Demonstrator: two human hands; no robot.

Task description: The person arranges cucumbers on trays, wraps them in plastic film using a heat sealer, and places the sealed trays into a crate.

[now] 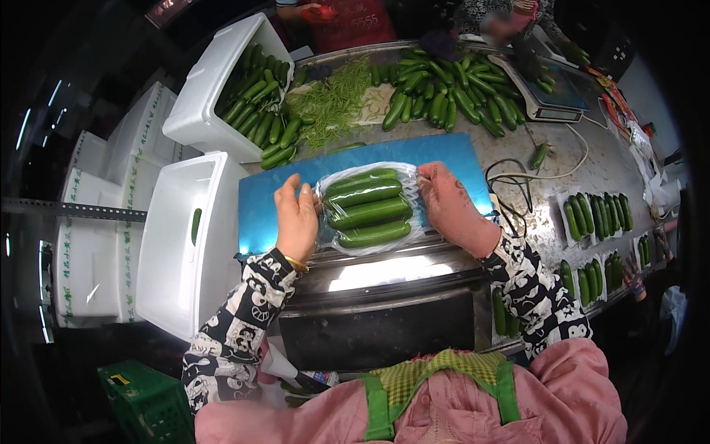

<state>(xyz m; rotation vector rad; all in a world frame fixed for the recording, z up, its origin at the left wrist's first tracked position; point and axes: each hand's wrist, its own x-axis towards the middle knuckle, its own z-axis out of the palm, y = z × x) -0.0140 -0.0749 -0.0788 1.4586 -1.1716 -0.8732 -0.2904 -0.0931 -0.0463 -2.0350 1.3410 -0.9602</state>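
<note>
A pack of several green cucumbers [368,209] in clear film lies between my hands, over a blue scale plate [277,214]. The cucumbers are side by side, and the film is bunched and wrinkled at the right end. My left hand [296,218] is bare and holds the pack's left end, with thumb and fingers at the edge. On the other side my right hand [452,207], in a pinkish glove, is closed on the gathered film. The undersides of the pack and the right fingertips are hidden.
A tipped white foam box [211,81] spills cucumbers at the far left; another foam box [166,259] holds one cucumber. Loose cucumbers [451,89] and green shreds [340,100] cover the far table. Cables [518,181], a second scale [551,100] and wrapped packs [595,214] lie right. Other people stand around.
</note>
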